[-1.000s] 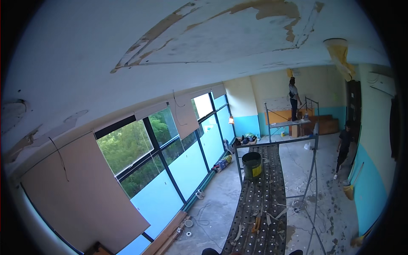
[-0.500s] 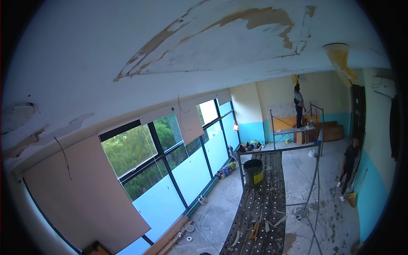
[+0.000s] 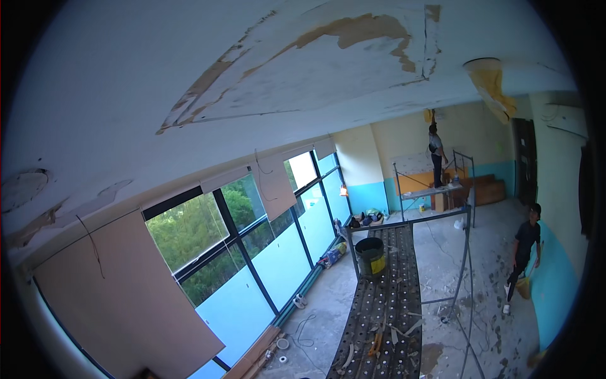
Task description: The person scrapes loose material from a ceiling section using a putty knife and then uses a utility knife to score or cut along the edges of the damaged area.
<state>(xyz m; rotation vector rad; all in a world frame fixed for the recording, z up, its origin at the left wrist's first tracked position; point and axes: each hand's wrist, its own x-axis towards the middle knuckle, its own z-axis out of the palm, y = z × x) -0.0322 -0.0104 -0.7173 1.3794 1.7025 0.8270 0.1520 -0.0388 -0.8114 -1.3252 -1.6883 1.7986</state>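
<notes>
Neither of my hands shows in the head view. Below me stretches a dark perforated scaffold platform (image 3: 383, 303), strewn with peeled strips and a yellowish-brown scrap (image 3: 375, 343). On its far part stands a black bucket (image 3: 370, 256) with a yellow patch. Overhead the white ceiling (image 3: 303, 88) has broken, peeling patches (image 3: 363, 30) with brown showing. A small dark shape at the lower left edge is too cut off to name.
A metal frame (image 3: 468, 252) rises around the platform. One person (image 3: 436, 151) stands on a farther scaffold, arm raised to the ceiling; another person (image 3: 524, 249) is by the right wall. Yellow material (image 3: 491, 88) hangs from the ceiling. Windows (image 3: 189, 230) and blinds (image 3: 126, 297) line the left.
My view has shifted slightly, so the ceiling patches sit farther left. The person by the right wall has walked nearer. The dark shape at the lower left has sunk mostly out of view.
</notes>
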